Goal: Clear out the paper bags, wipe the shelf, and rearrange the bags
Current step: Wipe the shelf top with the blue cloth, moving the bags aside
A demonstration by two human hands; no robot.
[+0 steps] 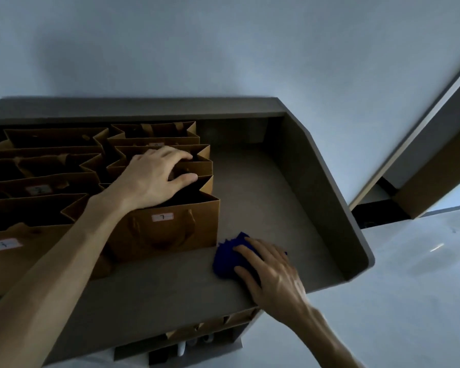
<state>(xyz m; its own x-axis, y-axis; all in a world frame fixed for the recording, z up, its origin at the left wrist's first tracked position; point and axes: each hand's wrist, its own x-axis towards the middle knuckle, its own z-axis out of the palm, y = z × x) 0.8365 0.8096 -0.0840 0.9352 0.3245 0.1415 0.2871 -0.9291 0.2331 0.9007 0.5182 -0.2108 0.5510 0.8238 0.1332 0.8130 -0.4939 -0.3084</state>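
Observation:
Several brown paper bags [168, 232] with small white number labels stand in two rows on the left half of a grey shelf [266, 197]. My left hand [157, 176] reaches over the right-hand row, its fingers curled over the top edge of the middle bag [202, 166]. My right hand [271, 272] presses flat on a crumpled blue cloth [226, 258] on the shelf's bare surface, just right of the front bag.
The shelf has a raised back wall [144, 107] and a slanted right side wall [329, 181]. More brown bags [213, 325] show on a lower level under the front edge. A white wall rises behind; a door frame [422, 144] stands at the right.

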